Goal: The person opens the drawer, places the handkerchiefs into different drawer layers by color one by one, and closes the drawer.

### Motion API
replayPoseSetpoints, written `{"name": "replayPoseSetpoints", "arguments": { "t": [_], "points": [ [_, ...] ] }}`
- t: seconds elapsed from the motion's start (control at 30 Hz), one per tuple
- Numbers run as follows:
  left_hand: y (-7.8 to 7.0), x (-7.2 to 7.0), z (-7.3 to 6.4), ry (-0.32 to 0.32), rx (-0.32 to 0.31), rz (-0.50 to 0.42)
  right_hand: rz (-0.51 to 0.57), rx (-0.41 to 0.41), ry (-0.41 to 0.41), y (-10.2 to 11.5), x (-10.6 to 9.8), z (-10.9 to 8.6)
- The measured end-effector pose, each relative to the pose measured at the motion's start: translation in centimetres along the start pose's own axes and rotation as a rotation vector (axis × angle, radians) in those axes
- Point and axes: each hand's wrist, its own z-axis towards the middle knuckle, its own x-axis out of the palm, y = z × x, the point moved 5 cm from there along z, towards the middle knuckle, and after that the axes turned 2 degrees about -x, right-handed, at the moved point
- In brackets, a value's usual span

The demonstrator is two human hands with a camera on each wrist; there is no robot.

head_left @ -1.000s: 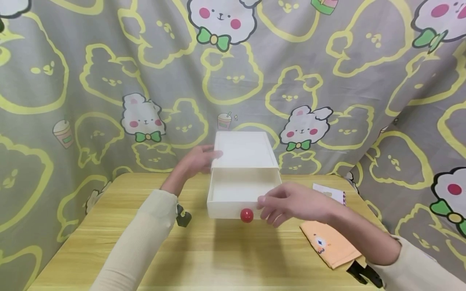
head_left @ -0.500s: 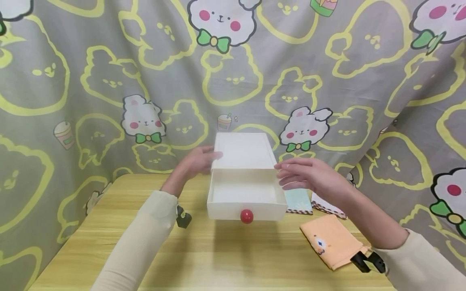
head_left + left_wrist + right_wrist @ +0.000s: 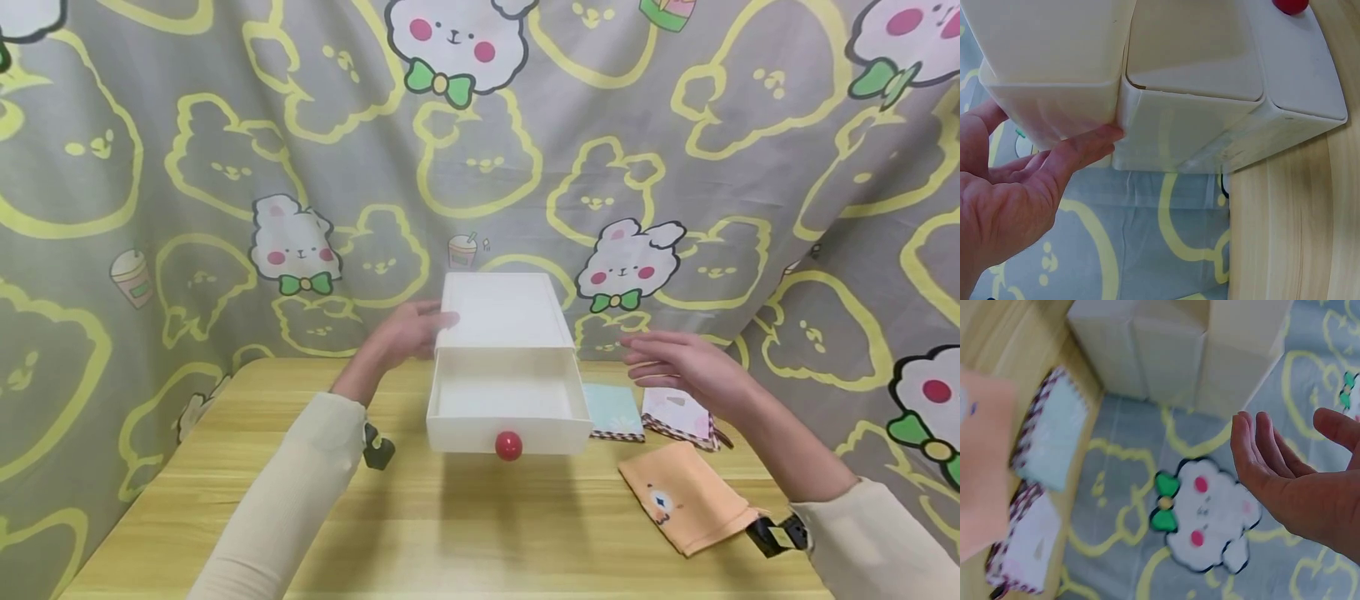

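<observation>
A white drawer cabinet [image 3: 504,310] stands at the table's middle, with its top drawer [image 3: 506,435] pulled out. On the drawer's front is a round red knob [image 3: 508,446], and nothing shows inside. My left hand [image 3: 405,332] rests against the cabinet's left side near the top. In the left wrist view, the fingers [image 3: 1079,149] lie fairly straight along the top tier's wall, above lower tiers. To the right of the cabinet, my right hand [image 3: 690,367] hovers apart from it, fingers [image 3: 1254,447] extended and holding nothing. Below that hand are folded cloths.
An orange folded cloth [image 3: 684,500] lies at the right front of the wooden table [image 3: 247,467]. A light blue cloth [image 3: 615,410] and a white cloth [image 3: 678,414] with checked edges lie behind it. A patterned curtain [image 3: 360,167] hangs behind the table.
My right hand has moved from the drawer front near the knob, back past the cabinet's corner and off to the right, uncovering the cloths. The left hand and the drawer stay put.
</observation>
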Motion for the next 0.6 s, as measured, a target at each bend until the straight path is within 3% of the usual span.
{"name": "replayPoseSetpoints", "arguments": {
  "t": [0.23, 0.6],
  "points": [
    [0.0, 0.0, -0.1, -0.004, 0.004, 0.001, -0.076, 0.028, -0.031, -3.8, -2.3, -0.4],
    [0.0, -0.1, 0.0, -0.013, -0.005, 0.014, -0.199, 0.155, -0.009, -9.7, -4.6, -1.6]
  ]
}}
